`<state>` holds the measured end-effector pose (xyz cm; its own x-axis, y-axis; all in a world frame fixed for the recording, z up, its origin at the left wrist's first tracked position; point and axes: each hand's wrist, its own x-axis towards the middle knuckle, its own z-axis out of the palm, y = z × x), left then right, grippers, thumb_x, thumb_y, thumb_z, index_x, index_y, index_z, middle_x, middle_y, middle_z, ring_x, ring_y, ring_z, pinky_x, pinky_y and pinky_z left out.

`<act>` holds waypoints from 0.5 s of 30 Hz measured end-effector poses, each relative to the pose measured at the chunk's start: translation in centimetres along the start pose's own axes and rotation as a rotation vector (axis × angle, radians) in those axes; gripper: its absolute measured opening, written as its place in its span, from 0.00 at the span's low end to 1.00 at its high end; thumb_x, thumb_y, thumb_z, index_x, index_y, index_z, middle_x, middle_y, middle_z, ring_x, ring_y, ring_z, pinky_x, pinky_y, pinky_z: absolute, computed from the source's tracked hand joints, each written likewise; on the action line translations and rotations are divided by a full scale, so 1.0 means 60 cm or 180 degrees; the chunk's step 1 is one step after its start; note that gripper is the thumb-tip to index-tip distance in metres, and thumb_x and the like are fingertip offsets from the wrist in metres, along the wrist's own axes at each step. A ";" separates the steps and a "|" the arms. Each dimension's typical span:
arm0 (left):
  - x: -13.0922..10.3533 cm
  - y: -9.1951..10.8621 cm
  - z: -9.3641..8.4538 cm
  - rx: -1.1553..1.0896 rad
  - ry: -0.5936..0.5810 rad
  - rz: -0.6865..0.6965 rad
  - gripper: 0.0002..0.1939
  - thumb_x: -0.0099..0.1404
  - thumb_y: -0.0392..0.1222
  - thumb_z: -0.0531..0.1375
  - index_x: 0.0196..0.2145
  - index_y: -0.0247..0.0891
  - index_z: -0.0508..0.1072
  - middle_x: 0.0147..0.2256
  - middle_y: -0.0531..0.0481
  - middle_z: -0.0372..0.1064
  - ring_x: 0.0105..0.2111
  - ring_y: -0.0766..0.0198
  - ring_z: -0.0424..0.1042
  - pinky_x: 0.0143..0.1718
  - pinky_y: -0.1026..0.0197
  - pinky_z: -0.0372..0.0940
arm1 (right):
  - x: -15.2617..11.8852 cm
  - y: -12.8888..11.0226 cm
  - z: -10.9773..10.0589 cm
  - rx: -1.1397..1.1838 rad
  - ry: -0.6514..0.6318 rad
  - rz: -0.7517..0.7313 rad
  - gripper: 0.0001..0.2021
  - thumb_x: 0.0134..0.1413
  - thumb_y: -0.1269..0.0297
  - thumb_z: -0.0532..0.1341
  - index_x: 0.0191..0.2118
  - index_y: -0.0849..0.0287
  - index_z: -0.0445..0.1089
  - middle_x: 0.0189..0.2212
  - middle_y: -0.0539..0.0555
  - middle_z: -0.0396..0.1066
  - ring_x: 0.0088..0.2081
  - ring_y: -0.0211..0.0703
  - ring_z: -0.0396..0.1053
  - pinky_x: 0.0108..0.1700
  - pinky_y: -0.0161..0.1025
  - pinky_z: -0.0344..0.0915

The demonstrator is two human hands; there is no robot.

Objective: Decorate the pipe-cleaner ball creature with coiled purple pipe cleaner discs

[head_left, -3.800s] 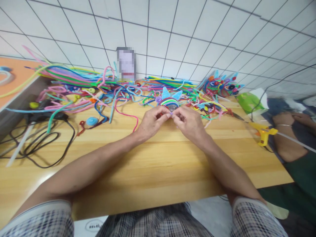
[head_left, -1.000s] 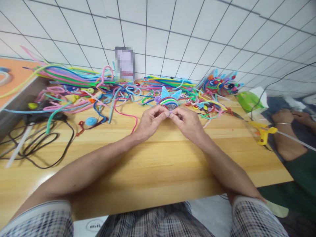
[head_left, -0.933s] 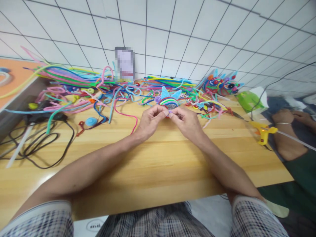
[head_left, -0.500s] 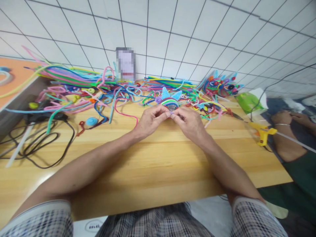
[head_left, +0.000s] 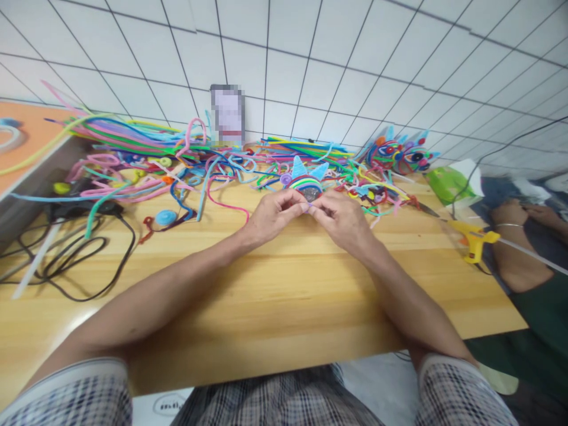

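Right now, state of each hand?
Left hand: closed, fingertips pinching a small purple piece, mostly hidden, material unclear.
Right hand: closed, fingertips pinching at the same small purple piece.

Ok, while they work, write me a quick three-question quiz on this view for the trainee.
1. What colour is the small piece pinched between the left hand and the right hand?
2. True or false: the yellow glue gun is on the person's right.
3. How many light-blue spikes show above the striped craft piece just beyond the hands: (a) one, (b) two, (c) five?

Key: 1. Purple. 2. True. 3. (b).
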<state>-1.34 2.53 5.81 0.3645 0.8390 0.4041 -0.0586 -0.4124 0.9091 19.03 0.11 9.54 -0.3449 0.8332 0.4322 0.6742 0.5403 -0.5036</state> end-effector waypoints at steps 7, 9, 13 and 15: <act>-0.015 -0.004 0.019 -0.0424 0.0591 -0.0064 0.11 0.70 0.49 0.67 0.36 0.39 0.80 0.32 0.52 0.75 0.33 0.64 0.71 0.40 0.59 0.66 | -0.003 -0.010 0.027 0.0470 0.0385 0.0305 0.13 0.69 0.57 0.63 0.32 0.54 0.77 0.28 0.50 0.73 0.31 0.42 0.67 0.38 0.41 0.62; -0.019 -0.005 0.026 -0.0611 0.0725 -0.0165 0.12 0.70 0.50 0.68 0.35 0.39 0.79 0.32 0.52 0.76 0.33 0.65 0.72 0.40 0.60 0.67 | -0.005 -0.013 0.040 0.0600 0.0507 0.0438 0.14 0.70 0.54 0.63 0.33 0.54 0.78 0.28 0.50 0.74 0.31 0.42 0.67 0.37 0.41 0.62; -0.017 -0.006 0.026 -0.0711 0.0723 -0.0369 0.15 0.69 0.54 0.68 0.34 0.39 0.77 0.31 0.53 0.75 0.31 0.66 0.70 0.37 0.60 0.67 | -0.007 -0.013 0.043 0.0594 0.0507 0.0462 0.12 0.68 0.58 0.63 0.33 0.55 0.78 0.28 0.49 0.74 0.30 0.41 0.66 0.37 0.40 0.60; -0.011 -0.006 0.018 -0.0602 0.0505 -0.0371 0.16 0.69 0.55 0.68 0.34 0.39 0.77 0.30 0.53 0.74 0.31 0.66 0.69 0.37 0.60 0.66 | -0.005 -0.009 0.032 0.0465 0.0373 0.0380 0.12 0.67 0.60 0.63 0.31 0.55 0.76 0.26 0.49 0.73 0.29 0.40 0.66 0.37 0.40 0.59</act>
<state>-0.55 1.76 5.13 0.2297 0.9282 0.2927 -0.2027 -0.2485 0.9472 17.52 -0.20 8.29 -0.1844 0.8775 0.4427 0.6010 0.4571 -0.6556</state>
